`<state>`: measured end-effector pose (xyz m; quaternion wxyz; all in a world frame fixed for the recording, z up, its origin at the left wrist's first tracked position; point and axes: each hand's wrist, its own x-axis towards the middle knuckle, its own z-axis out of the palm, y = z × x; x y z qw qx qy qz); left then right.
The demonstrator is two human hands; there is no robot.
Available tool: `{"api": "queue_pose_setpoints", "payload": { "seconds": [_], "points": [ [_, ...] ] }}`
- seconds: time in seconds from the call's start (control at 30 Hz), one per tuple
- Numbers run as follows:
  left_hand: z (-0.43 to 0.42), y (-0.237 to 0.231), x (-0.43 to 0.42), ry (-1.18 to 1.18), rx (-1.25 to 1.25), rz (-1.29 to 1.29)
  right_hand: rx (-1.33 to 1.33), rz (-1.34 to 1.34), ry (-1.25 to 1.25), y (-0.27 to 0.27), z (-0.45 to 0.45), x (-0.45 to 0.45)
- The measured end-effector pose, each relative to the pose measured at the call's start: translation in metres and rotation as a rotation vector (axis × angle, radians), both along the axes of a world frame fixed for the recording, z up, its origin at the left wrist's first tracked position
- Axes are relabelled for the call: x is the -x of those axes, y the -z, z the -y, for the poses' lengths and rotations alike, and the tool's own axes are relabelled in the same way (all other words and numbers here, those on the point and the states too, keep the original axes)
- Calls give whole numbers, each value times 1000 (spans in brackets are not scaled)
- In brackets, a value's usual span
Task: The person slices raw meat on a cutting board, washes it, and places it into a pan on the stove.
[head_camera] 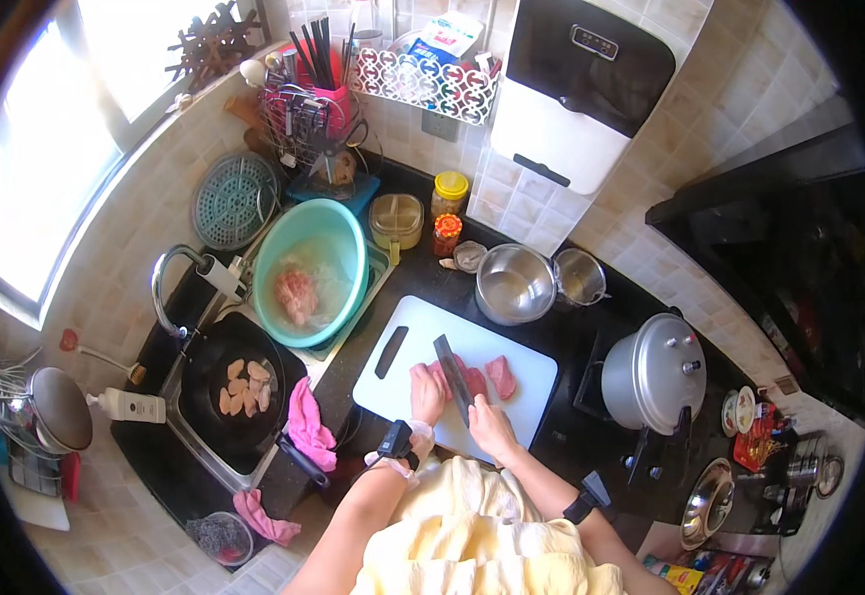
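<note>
A white plastic cutting board (395, 394) with a dark handle slot lies on the black counter before me. On it is red raw meat (475, 379), with a separate piece of raw meat (501, 377) to its right. My right hand (492, 428) grips the handle end of a kitchen knife (453, 375), whose dark blade lies across the larger meat. Just left of the blade, my left hand (428, 393) rests on the meat with bent fingers, partly hiding it. Whether the blade has cut into the meat cannot be told.
A teal basin (358, 297) holding meat in liquid stands at the back left, above a frying pan (209, 401) with pale pieces in the sink. Steel pots (515, 285) and jars (446, 234) line the back. A pressure cooker (651, 372) stands right; a pink cloth (310, 428) lies left.
</note>
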<state>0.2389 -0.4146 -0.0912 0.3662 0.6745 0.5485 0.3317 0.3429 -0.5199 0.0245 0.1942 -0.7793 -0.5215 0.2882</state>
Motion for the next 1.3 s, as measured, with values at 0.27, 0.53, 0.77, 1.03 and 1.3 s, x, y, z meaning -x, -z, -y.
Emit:
{"api": "queue_pose_setpoints", "payload": {
  "seconds": [0.27,0.53,0.77,1.03,1.3],
  "points": [
    [-1,5,-1,40,-16,-96,168,146,-105,2,11,-1],
    [-9,12,-3,90,-79,-88,83,82,-117,15,-43,0],
    [-9,17,1,46,112,129,227,-42,-85,3,-7,2],
    [-12,12,10,54,-154,-34,107,56,-120,29,-53,17],
    [-12,1,2,70,-92,157,126,24,-125,34,-30,22]
  ]
}}
